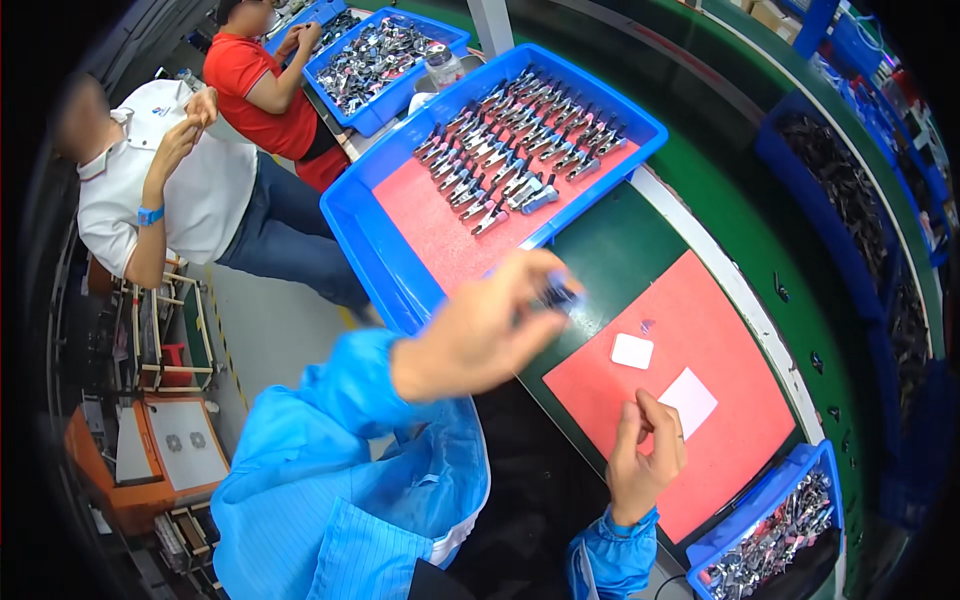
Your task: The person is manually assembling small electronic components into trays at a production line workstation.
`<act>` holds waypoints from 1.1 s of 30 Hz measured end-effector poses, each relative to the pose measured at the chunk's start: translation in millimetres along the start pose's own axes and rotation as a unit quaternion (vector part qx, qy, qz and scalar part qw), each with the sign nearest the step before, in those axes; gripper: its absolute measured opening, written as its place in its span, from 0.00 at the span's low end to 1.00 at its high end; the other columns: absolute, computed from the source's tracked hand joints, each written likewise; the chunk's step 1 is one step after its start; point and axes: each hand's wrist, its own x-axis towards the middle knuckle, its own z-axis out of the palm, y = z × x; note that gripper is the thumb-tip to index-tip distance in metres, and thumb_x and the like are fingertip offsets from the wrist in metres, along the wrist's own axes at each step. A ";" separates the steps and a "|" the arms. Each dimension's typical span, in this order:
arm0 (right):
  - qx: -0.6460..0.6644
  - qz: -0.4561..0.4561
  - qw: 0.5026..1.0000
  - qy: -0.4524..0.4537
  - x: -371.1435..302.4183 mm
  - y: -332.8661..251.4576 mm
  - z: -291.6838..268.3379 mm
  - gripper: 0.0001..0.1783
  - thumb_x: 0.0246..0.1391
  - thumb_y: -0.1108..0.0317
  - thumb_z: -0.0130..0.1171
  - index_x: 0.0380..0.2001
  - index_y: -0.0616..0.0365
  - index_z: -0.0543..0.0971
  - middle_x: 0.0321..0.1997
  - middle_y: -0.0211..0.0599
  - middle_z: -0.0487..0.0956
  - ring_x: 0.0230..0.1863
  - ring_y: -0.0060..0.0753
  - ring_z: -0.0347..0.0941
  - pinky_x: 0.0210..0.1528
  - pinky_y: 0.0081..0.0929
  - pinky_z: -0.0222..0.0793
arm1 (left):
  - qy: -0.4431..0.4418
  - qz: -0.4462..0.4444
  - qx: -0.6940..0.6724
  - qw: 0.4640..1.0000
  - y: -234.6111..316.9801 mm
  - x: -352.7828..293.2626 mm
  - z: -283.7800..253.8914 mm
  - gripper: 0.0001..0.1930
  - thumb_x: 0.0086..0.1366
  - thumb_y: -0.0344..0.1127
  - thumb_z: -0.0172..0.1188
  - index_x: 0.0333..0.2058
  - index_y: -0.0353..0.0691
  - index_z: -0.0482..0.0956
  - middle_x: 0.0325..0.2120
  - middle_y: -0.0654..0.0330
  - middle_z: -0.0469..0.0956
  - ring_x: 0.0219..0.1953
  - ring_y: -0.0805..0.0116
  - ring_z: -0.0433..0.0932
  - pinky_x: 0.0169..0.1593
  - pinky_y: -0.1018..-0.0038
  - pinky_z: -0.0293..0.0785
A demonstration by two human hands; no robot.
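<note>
My left hand (490,325) is raised beside the near edge of a blue tray (345,205), its thumb and fingers pinching a small dark spring clip (560,294); motion smears both. Inside the tray, rows of metal spring clips (485,150) with dark tips lie on a red sheet (425,225). Over a red mat (590,400) on the green bench, my right hand (645,455) has its fingers curled and thumb pressed in; whatever they may hold is hidden. Near it lie a white rounded square (632,351), a pale paper square (690,403) and a tiny purple piece (647,326).
A blue bin (770,540) of loose clips stands at the lower right. Further blue bins (385,65) of clips sit at the back. Two people, in a white shirt (180,170) and a red shirt (240,85), work at the left. A green conveyor (740,190) runs beyond the bench.
</note>
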 end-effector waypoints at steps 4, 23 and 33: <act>-0.004 0.028 1.000 -0.001 -2.9 17.9 -16.2 0.06 0.58 0.79 0.65 0.39 0.68 0.82 0.28 0.39 0.79 0.26 0.26 0.72 0.25 0.23 0.65 | 0.050 -0.016 0.151 0.987 -45.4 25.8 -50.9 0.16 0.64 0.32 0.65 0.48 0.37 0.73 0.34 0.45 0.82 0.36 0.49 0.83 0.36 0.60 0.77; -0.010 0.052 0.998 0.014 -18.9 28.2 -34.9 0.03 0.59 0.79 0.64 0.36 0.67 0.83 0.28 0.41 0.81 0.27 0.29 0.75 0.29 0.24 0.68 | -0.035 -0.056 0.395 0.916 -77.2 51.8 -39.7 0.13 0.62 0.42 0.67 0.33 0.35 0.83 0.30 0.47 0.84 0.33 0.47 0.83 0.36 0.56 0.77; 0.026 0.042 0.998 0.048 -27.8 29.0 -42.7 0.03 0.57 0.79 0.66 0.36 0.66 0.83 0.27 0.41 0.81 0.23 0.28 0.75 0.26 0.23 0.68 | -0.216 0.348 0.279 0.869 46.6 154.7 122.1 0.09 0.61 0.31 0.65 0.40 0.37 0.80 0.33 0.49 0.82 0.40 0.50 0.83 0.40 0.60 0.80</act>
